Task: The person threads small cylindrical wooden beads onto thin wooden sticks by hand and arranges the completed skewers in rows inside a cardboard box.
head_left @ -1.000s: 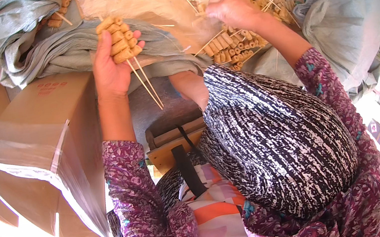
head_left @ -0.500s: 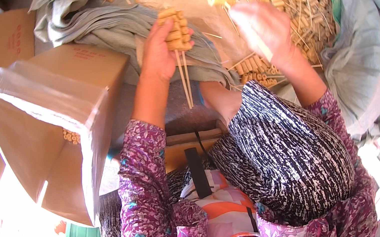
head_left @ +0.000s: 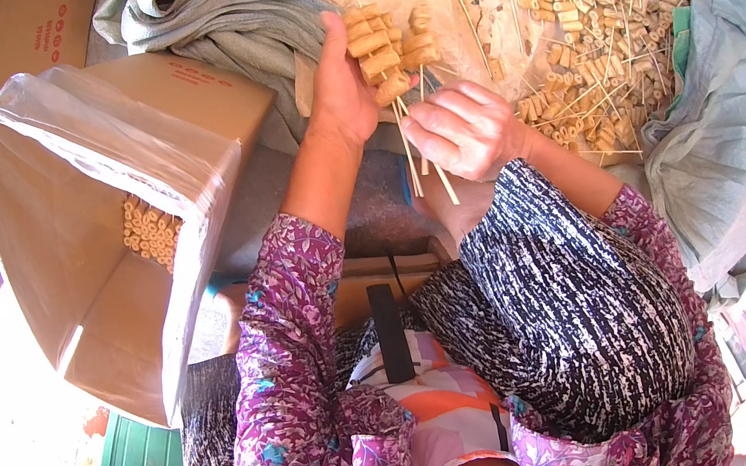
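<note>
Several skewers (head_left: 380,63), right of the carton (head_left: 220,100), sit gripped in the left hand (head_left: 341,89) while the right hand (head_left: 472,131) pinches sticks (head_left: 449,187); I judge the rolls (head_left: 421,52) light, brittle, best held by stick.

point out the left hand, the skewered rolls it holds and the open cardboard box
left hand (head_left: 345,94): head view, middle, below the thumb
skewered rolls (head_left: 380,62): head view, a roll mid-bundle
open cardboard box (head_left: 53,229): head view, bare inner wall
</note>
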A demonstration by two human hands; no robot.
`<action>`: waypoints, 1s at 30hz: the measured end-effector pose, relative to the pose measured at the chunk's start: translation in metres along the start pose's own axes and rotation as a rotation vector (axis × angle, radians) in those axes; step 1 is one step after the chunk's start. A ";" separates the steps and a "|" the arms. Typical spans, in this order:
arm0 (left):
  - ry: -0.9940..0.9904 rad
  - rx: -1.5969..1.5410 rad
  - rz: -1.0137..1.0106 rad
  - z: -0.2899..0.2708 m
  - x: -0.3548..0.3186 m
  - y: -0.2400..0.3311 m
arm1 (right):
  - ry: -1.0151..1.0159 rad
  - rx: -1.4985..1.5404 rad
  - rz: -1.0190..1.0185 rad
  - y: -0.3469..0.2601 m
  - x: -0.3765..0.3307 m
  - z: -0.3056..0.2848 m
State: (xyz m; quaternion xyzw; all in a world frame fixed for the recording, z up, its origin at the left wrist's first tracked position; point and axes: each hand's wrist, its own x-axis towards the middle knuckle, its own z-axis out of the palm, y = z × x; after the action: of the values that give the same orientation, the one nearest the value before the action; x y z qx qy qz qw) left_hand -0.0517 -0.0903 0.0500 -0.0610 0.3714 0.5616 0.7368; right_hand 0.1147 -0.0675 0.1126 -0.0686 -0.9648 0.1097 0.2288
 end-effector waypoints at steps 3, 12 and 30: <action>-0.035 0.050 0.063 -0.006 0.006 0.000 | -0.098 0.044 0.053 -0.004 -0.004 0.005; 0.146 0.302 0.304 0.005 -0.002 -0.004 | -0.121 0.282 0.469 0.002 -0.003 0.001; 0.099 0.022 0.203 0.002 -0.001 -0.013 | 0.120 0.111 0.523 0.010 0.011 0.018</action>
State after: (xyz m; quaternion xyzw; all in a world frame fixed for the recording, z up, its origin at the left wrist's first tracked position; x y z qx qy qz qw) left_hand -0.0397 -0.0947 0.0472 -0.0429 0.4179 0.6255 0.6574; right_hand 0.0973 -0.0591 0.0996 -0.3092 -0.8915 0.2137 0.2529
